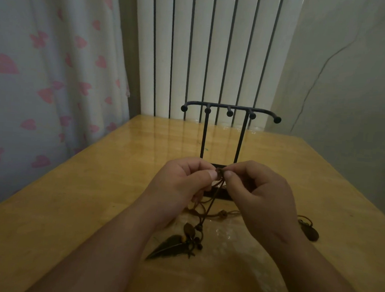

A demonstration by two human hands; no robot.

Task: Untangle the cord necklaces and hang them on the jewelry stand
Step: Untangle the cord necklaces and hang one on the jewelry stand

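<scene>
A black metal jewelry stand [231,109] with several ball-tipped pegs rises on two thin posts at the middle of the wooden table [94,185]; no necklace hangs on it. Just in front of its base, my left hand [184,186] and my right hand [258,195] pinch the same knot of brown cord necklaces [213,199] between thumb and fingers. The cords run down from the knot to the table. A dark leaf pendant [169,246] with small beads lies below my hands. An oval dark pendant [310,232] lies to the right, partly behind my right wrist.
A white ribbed radiator [215,45] stands behind the table's far edge. A curtain with pink hearts [45,69] hangs at the left. A pale wall with a thin cable [322,70] is at the right.
</scene>
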